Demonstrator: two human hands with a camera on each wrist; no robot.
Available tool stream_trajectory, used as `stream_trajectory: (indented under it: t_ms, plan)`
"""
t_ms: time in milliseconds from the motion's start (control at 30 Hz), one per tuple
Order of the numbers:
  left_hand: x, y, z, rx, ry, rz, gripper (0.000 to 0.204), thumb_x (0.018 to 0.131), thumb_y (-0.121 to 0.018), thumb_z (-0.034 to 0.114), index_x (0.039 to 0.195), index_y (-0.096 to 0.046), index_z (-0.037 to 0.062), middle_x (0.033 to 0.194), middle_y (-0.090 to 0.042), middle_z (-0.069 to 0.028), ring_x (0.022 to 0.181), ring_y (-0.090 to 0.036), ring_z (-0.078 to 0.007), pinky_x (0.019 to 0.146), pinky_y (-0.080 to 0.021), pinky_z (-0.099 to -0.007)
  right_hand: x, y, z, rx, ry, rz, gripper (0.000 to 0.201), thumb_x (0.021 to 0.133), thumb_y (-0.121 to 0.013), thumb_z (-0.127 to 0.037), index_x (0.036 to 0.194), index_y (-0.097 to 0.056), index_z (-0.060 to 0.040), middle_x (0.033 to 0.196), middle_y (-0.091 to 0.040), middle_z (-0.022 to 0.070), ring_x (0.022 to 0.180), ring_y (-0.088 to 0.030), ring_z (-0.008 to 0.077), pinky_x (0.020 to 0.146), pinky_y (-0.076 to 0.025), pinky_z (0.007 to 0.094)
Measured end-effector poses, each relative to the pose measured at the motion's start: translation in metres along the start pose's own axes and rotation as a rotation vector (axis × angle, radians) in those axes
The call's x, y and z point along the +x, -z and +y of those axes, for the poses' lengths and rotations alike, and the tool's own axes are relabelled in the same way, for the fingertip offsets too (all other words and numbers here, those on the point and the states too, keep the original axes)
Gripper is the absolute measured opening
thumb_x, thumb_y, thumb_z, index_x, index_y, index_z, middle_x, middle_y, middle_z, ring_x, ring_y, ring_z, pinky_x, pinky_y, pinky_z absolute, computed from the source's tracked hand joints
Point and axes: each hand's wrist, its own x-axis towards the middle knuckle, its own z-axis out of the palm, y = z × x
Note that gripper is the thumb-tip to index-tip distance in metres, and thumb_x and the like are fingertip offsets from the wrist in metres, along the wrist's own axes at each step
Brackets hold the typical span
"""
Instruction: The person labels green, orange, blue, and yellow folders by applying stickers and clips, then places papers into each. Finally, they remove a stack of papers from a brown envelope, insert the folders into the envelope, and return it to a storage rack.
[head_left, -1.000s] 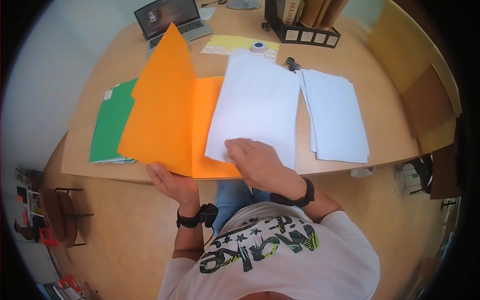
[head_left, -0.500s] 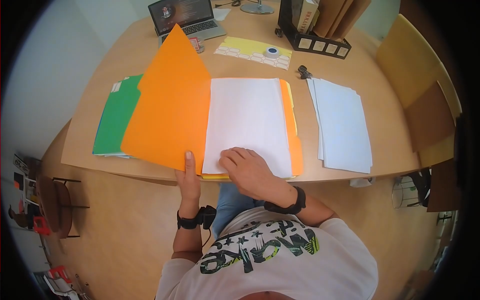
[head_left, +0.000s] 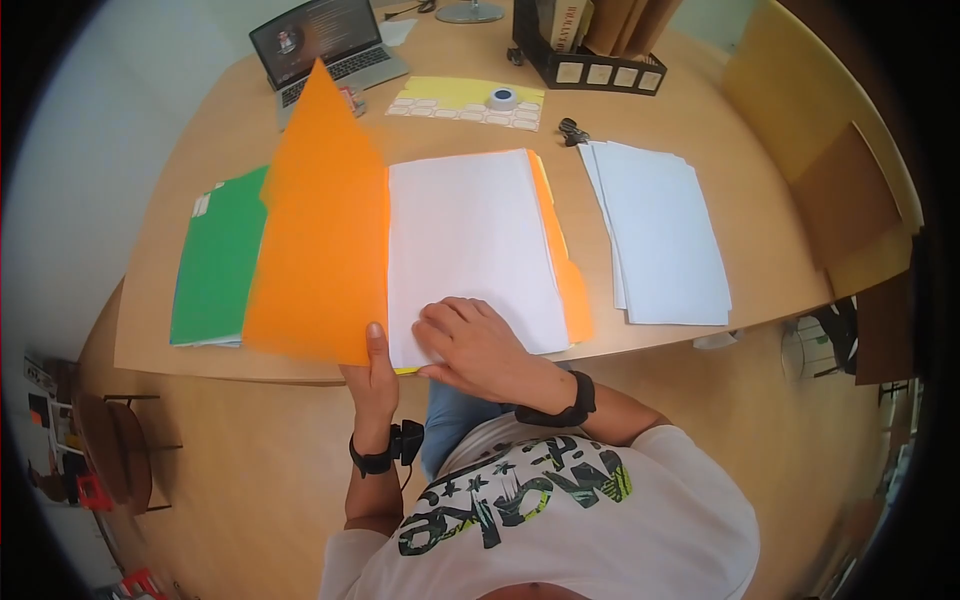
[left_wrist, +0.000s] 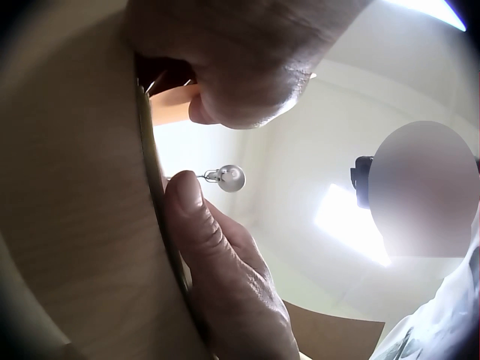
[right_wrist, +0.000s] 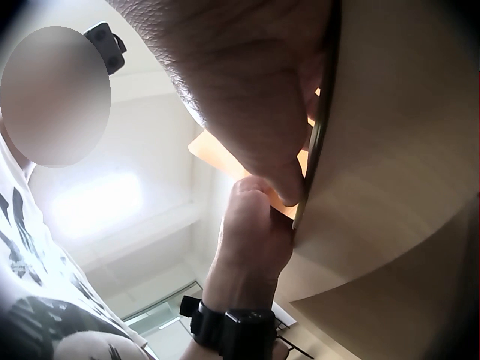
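Counter (head_left: 770,250); orange folder (head_left: 320,240) open on it, near edge. White papers (head_left: 475,235) on folder's right half. Left hand (head_left: 372,378) pinches cover; right hand's (head_left: 480,352) bent fingers (head_left: 437,318) rest on papers. Best: square papers gently, flat.

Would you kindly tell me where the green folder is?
In the head view, the green folder lies at left on the table, beside the raised orange cover.

Two hands (head_left: 468,346), one orange folder (head_left: 318,235) and one green folder (head_left: 220,262) are seen, centre to left. White paper (head_left: 660,235) is laid in two batches, centre and right; one laptop (head_left: 318,42) is shown upper left, one black organizer (head_left: 533,55) with four labels (head_left: 599,74) upper right.
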Motion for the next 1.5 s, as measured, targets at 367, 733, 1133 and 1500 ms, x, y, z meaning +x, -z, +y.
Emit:
stream_trajectory:
  t_ms: [367, 733, 1133, 1500]
  plan:
    - [-0.003, 0.003, -0.012, -0.049, 0.05, -0.025, 0.029, 0.1, -0.044, 0.018, 0.112, -0.052, -0.0066, 0.103, -0.057, -0.0115, 0.094, -0.054, -0.0186, 0.083, -0.044, -0.0323, -0.002, 0.001, 0.003, -0.008, 0.025, -0.016, 0.049, 0.073, -0.073, -0.027, 0.112, -0.053, -0.006, 0.117, -0.051, 0.0102, 0.113, -0.047, 0.0296, 0.094, -0.04, 0.0413]
    - [-0.003, 0.002, -0.011, -0.018, 0.026, -0.024, 0.03, 0.099, -0.045, 0.02, 0.112, -0.052, -0.0069, 0.105, -0.057, -0.0117, 0.098, -0.053, -0.0204, 0.087, -0.042, -0.033, 0.003, 0.08, 0.038, -0.139, 0.098, -0.073, 0.045, 0.082, -0.067, -0.036, 0.115, -0.058, -0.0061, 0.106, -0.061, 0.0134, 0.1, -0.057, 0.0307, 0.087, -0.045, 0.0411]
    - [-0.001, 0.004, -0.014, 0.001, 0.015, -0.056, 0.029, 0.099, -0.044, 0.02, 0.108, -0.051, -0.0067, 0.1, -0.055, -0.0108, 0.092, -0.052, -0.0189, 0.083, -0.042, -0.0316, 0.111, 0.104, 0.245, -0.613, -0.429, -0.24, 0.045, 0.087, -0.048, -0.008, 0.132, -0.05, -0.0133, 0.124, -0.052, 0.0158, 0.109, -0.055, 0.0321, 0.09, -0.047, 0.0415]
    - [-0.005, 0.004, -0.013, 0.041, 0.028, -0.066, 0.029, 0.1, -0.042, 0.019, 0.109, -0.051, -0.0067, 0.101, -0.056, -0.0124, 0.094, -0.053, -0.0204, 0.084, -0.043, -0.0325, 0.131, 0.088, 0.268, -0.797, -0.414, -0.306, 0.034, 0.089, -0.047, -0.015, 0.121, -0.057, -0.0217, 0.119, -0.053, 0.0136, 0.105, -0.058, 0.0317, 0.084, -0.051, 0.0389]
